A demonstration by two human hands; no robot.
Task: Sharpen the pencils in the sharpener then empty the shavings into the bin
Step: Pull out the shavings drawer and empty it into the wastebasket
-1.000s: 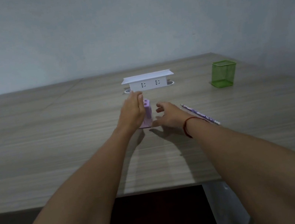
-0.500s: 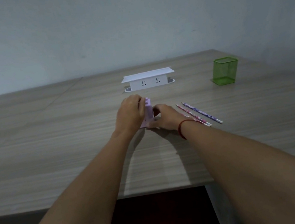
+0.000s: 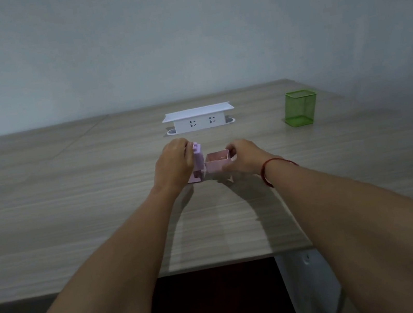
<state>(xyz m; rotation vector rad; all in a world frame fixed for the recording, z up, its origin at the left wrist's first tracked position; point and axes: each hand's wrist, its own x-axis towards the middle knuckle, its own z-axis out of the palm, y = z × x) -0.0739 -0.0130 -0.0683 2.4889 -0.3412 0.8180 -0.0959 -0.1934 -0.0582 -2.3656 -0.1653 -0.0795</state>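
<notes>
Drawer (image 3: 217, 160) pulled out at 3 o'clock of sharpener (image 3: 198, 163), pinched by right hand (image 3: 245, 160); body clamped by left hand (image 3: 174, 165). Emptying left; bin unseen.

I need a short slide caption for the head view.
Left hand steadies the pink sharpener while right hand holds its drawer pulled out.

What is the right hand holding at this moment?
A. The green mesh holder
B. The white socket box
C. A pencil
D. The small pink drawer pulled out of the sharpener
D: the right hand grips the pink drawer, an open-topped box beside the sharpener, which the left hand holds on the table.
</notes>
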